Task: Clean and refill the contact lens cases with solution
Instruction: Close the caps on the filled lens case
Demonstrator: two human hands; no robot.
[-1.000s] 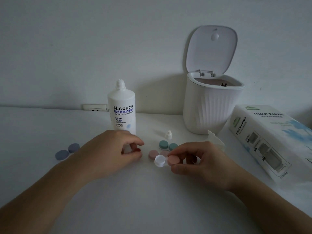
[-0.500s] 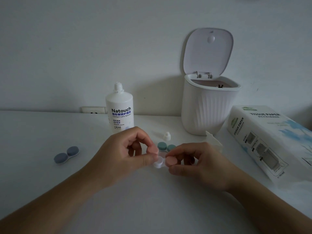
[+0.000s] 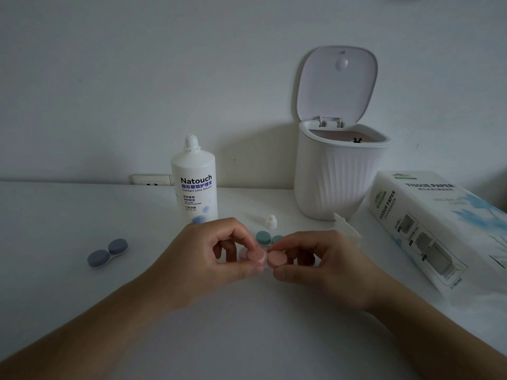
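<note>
Both grips meet at mid-desk on the pink lens case (image 3: 264, 257). Just behind them the green case (image 3: 267, 238) and bottle cap (image 3: 271, 222) crowd the way; the solution bottle (image 3: 194, 185) stands behind the left grip (image 3: 219, 259). Bare desk (image 3: 247, 325) lies open in front; the blue case (image 3: 107, 253) sits well to the left.

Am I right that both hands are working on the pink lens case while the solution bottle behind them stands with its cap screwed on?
Not quite: the solution bottle is uncapped, its bare threaded neck showing in the head view, and a small white cap lies on the table beside it. The rest holds: the left hand and right hand both grip the pink lens case.
</note>
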